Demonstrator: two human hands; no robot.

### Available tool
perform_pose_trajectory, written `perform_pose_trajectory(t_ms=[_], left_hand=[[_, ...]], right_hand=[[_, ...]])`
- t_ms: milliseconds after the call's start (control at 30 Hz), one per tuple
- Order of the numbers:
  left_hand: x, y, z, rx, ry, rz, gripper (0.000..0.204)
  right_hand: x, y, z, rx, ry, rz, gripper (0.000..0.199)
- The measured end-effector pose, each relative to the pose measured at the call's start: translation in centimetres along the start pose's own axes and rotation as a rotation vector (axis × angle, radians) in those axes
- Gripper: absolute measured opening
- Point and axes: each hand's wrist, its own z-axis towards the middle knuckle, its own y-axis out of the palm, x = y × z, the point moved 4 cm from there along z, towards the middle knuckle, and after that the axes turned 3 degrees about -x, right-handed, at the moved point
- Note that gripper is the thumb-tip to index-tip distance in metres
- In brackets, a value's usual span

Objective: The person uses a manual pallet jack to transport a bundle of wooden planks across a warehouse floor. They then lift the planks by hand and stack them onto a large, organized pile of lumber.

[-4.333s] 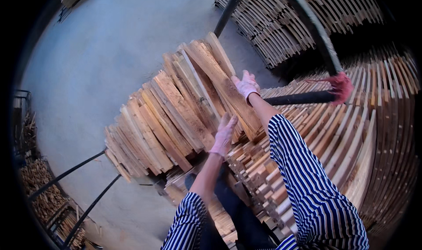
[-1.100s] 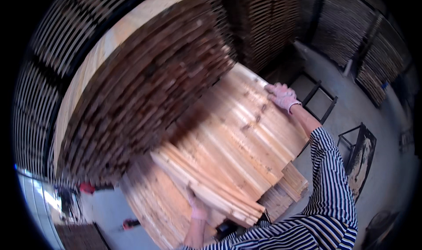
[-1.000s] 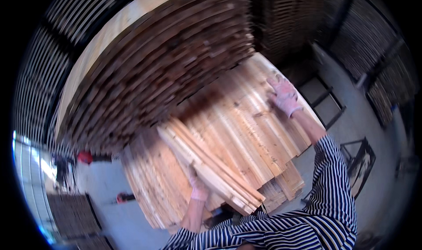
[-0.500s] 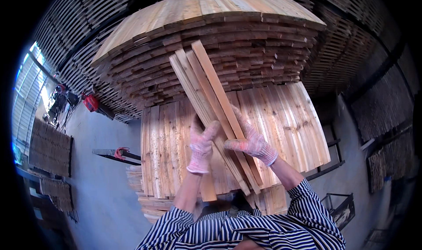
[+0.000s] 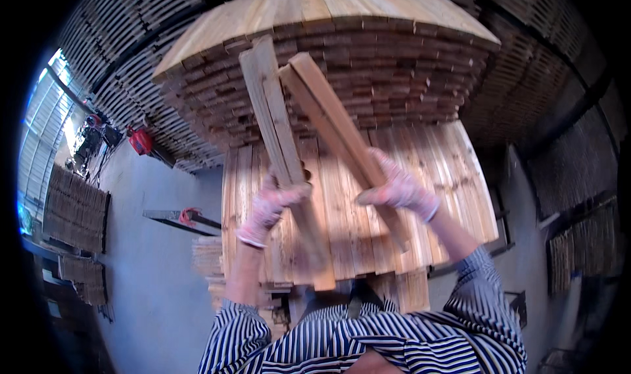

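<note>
My left hand (image 5: 269, 206), in a pinkish knit glove, is closed around a pair of narrow wooden boards (image 5: 268, 108) standing tilted up and away from me. More boards (image 5: 340, 127) slant toward the upper left in my right hand (image 5: 402, 188), gloved alike and closed round them. A gap separates the two bundles, which spread apart below their far ends. Both hang above a low stack of planks (image 5: 447, 183) laid side by side. The lower ends of the held boards are blurred by motion.
Behind the low stack rises a tall pile of planks (image 5: 328, 78). Slatted wood stacks (image 5: 144, 39) line the back. A dark metal bar (image 5: 167, 215) with red cord juts out at left. Red equipment (image 5: 140, 139) stands farther left on the grey floor (image 5: 151, 269).
The boards, held together in one bundle before, are now split between my hands. My left hand has moved left and my right hand right, each with its boards.
</note>
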Motion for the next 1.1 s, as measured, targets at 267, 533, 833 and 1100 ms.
perform_pose_trajectory(t_ms=[267,533,833,1100], left_hand=[[-4.9,-5.9,-8.9,-0.079,-0.324,1.468,0.110],[-15.1,-3.0,-10.1,-0.279,-0.554,1.745,0.082],[-15.8,-5.1,-11.1,-0.269,-0.491,1.624,0.084],[-10.2,-3.7,-4.1,-0.327,-0.380,1.601,0.084]], right_hand=[[13.0,-10.6,-13.1,-0.074,0.401,-0.840,0.089],[19.9,-6.4,-16.1,-0.250,0.606,-1.146,0.081],[21.9,-7.4,-17.9,-0.196,0.433,-1.175,0.078],[18.7,-12.8,-14.0,-0.183,0.470,-1.107,0.083]])
